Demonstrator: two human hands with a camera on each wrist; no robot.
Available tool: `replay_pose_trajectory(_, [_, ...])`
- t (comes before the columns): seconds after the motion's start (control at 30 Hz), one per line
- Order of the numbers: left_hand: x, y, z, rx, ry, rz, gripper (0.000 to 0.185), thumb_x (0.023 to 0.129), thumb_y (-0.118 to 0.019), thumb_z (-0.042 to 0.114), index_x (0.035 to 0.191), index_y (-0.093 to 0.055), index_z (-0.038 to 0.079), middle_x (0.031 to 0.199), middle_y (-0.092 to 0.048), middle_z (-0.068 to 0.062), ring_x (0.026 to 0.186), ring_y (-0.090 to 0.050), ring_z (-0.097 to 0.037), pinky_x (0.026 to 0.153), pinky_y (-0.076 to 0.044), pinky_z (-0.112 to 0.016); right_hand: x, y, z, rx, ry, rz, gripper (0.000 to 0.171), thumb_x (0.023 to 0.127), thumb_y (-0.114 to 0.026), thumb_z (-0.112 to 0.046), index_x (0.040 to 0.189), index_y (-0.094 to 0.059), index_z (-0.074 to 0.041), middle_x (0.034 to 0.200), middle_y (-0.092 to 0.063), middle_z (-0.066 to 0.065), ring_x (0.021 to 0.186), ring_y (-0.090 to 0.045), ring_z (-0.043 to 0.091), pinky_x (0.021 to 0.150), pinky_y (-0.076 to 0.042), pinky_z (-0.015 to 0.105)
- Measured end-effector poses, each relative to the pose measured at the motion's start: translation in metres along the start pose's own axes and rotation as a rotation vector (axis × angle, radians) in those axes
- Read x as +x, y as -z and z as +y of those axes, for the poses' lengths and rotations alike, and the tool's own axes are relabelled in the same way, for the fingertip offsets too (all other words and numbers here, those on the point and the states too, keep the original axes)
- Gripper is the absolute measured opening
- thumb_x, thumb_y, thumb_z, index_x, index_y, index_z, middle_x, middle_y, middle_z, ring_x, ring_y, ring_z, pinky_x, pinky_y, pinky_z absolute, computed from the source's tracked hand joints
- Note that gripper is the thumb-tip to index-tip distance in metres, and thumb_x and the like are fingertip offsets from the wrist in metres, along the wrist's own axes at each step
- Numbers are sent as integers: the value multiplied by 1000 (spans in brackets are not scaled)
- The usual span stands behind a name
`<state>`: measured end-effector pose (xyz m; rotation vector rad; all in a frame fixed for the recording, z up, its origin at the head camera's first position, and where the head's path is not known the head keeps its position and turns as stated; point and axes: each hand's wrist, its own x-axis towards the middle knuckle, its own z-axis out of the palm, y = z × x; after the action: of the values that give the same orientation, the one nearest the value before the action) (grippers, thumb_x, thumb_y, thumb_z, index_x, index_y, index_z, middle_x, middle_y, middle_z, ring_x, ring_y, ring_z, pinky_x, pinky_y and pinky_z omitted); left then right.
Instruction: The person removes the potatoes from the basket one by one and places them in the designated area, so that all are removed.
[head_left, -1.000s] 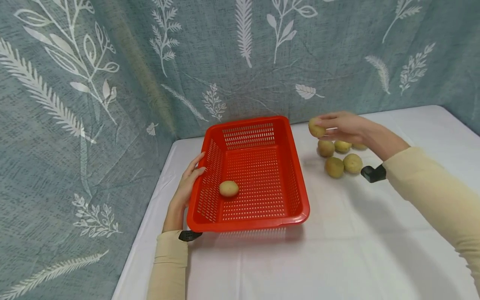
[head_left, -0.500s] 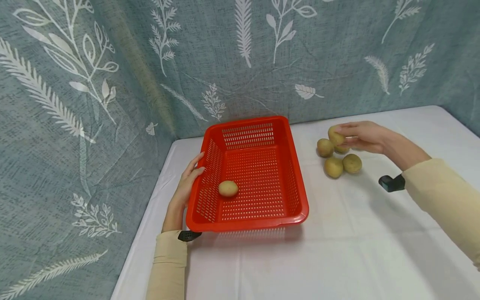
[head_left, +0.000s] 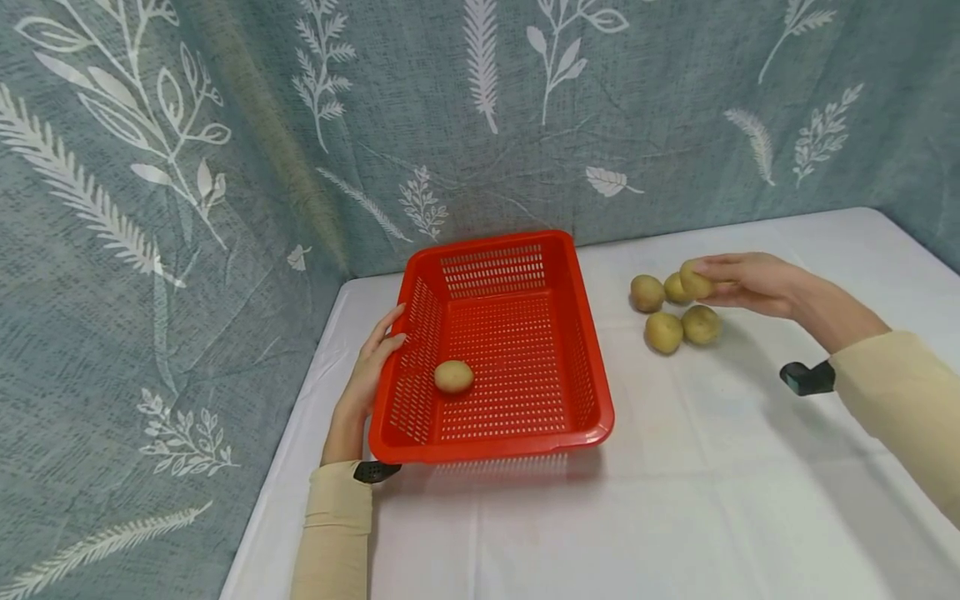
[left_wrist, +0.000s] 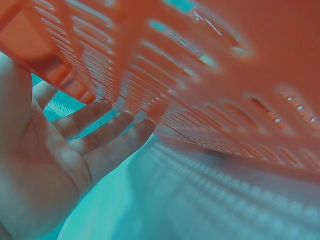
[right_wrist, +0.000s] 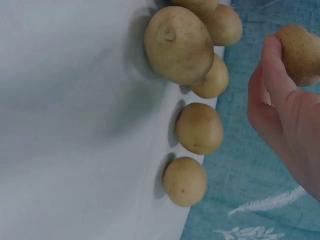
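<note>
My right hand (head_left: 757, 283) pinches a potato (head_left: 696, 279) between thumb and fingertips, above several more potatoes on the table. In the right wrist view that potato (right_wrist: 302, 55) is clear of the cloth. Nearest to it are a loose potato (head_left: 677, 288) and another potato (head_left: 701, 325). A red plastic basket (head_left: 491, 451) with slotted walls stands left of the group, and one potato (head_left: 453, 377) lies inside it. My left hand (head_left: 367, 375) holds the basket's left side, thumb at the rim. Its fingers (left_wrist: 120, 145) reach along the outer wall in the left wrist view.
A white cloth (head_left: 675, 525) covers the table. Patterned blue-green fabric (head_left: 510, 167) hangs behind it and along its left side. Two other loose potatoes, one at the back left (head_left: 647, 293) and one in front (head_left: 663, 332), lie right of the basket.
My right hand has moved to the right and slightly down with the potato still in its fingers, passing over the loose potatoes. The left hand and the basket keep their place.
</note>
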<state>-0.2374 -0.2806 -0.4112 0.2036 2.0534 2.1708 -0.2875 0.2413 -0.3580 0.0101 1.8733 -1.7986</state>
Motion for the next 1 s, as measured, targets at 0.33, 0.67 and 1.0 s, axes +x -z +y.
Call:
replay_pose_trajectory(0.33, [-1,0,-1,3,-1,-4,51,104,-36,19,153,-23,20,133,-37,-18,98,-56,-19,75,-52,-28,-8,17,18,-29,-12,63,59,101,-47,-23,143,-16,5,128,-29,11,94,-56,4,93,-45,30])
replay_pose_trajectory(0.67, [-1,0,1,-4,8,5,50,104,-36,18,152,-24,21,133,-38,-17,97,-56,-19,75,-52,-28,-14,34,44,3,-55,71,77,101,-49,-24,148,4,9,135,-25,11,92,-55,0,94,-44,29])
replay_pose_trajectory(1.0, [-1,-1,2,-10,13,4,51,104,-36,19,153,-23,21,135,-37,-16,98,-56,-18,75,-52,-27,-15,39,60,-50,-49,85,68,101,-49,-22,146,-10,10,108,-47,-7,90,-55,2,88,-47,27])
